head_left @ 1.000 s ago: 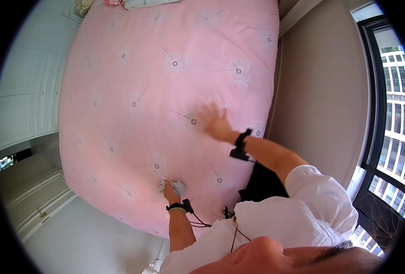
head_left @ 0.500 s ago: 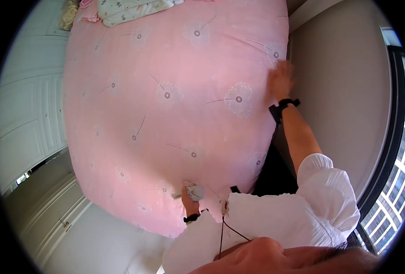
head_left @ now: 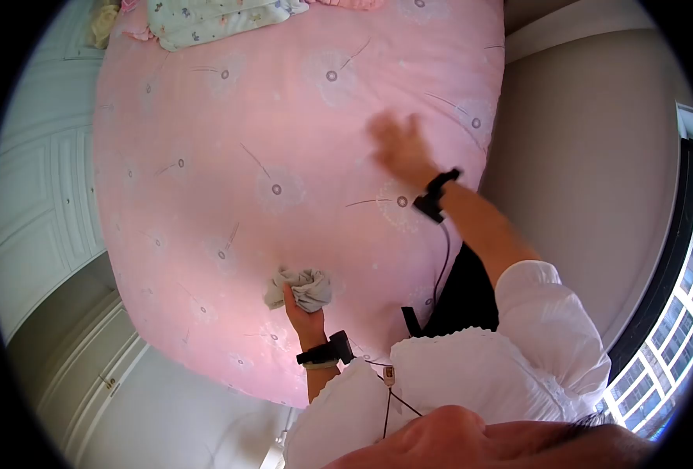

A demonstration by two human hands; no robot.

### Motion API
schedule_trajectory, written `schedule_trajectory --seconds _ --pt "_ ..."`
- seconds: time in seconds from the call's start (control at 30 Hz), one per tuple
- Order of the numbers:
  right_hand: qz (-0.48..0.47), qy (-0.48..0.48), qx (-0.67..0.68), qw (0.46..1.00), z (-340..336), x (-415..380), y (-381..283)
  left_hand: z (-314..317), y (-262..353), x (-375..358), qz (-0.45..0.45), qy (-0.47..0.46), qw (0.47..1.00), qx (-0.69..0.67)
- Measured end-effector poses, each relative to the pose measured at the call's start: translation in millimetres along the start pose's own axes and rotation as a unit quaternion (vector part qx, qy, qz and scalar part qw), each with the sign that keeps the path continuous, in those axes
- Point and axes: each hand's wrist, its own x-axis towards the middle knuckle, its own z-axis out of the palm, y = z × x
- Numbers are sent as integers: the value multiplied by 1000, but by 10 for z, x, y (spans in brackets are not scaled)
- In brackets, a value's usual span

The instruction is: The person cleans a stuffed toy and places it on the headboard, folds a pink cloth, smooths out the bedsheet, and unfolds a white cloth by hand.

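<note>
A crumpled light grey cloth point(head_left: 312, 290) is bunched in my left hand point(head_left: 304, 316), its folds spilling out over the fingers. That hand is above the near part of a bed with a pink sheet point(head_left: 229, 211) printed with dandelions. My right hand point(head_left: 406, 155) passes over the right half of the sheet with nothing in it, fingers apart and blurred by motion. Each wrist wears a black band with a small box on it.
Folded white patterned fabric point(head_left: 221, 19) and pink fabric lie at the bed's far end. Pale cabinets point(head_left: 46, 195) line the left side. A plain wall point(head_left: 581, 156) runs along the right, beside a window point(head_left: 663, 336). A black object point(head_left: 464, 297) stands near the bed's right edge.
My right hand has swung left from the bed's right edge onto the sheet. My left hand has moved forward and slightly left with the cloth.
</note>
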Motion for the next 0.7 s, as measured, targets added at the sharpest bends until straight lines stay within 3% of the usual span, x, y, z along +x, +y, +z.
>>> schedule_trajectory --seconds 0.03,0.07,0.1,0.13,0.2,0.3,0.33,0.37,0.43,0.47,0.5,0.57,0.67,0.7 --pt "120 51 -40 991 -105 -105 540 45 -1 -57 7 -4 1000 4" --pt "240 20 -119 963 -160 -295 993 59 8 -88 15 -9 1000 7" --pt "355 20 -83 931 -294 -500 1304 13 26 -118 3 -15 1000 -8" --pt "490 -7 129 862 -347 -720 1690 -71 18 -119 -9 -20 999 -27" --pt "689 -98 29 717 -136 -1113 2189 -194 -45 -81 -24 -47 997 -52" --pt "456 66 -60 886 -504 -1172 1289 -260 -19 -61 -38 -106 992 -55" --pt "430 44 -49 900 -487 -1033 939 -207 -65 -15 -39 -118 990 -63" --pt "352 -6 -44 935 -379 -981 616 -208 -114 -98 -40 -119 990 -69" --pt "171 -6 34 985 -161 -782 -287 -85 -68 -232 -32 -76 995 -62" --pt "75 -20 131 988 112 -756 -698 29 -56 -242 -29 -55 996 -58" --pt "-2 -53 209 977 -274 -739 -1072 107 -78 -229 -30 -51 997 -55" --pt "-245 -104 277 923 -141 -758 -1312 134 -24 -268 -35 -29 998 -45" --pt "-281 -109 227 926 256 -633 -859 200 -18 -202 -21 3 998 -56" --pt "-226 -116 213 943 53 -460 -537 232 -3 -184 -26 0 998 -58"
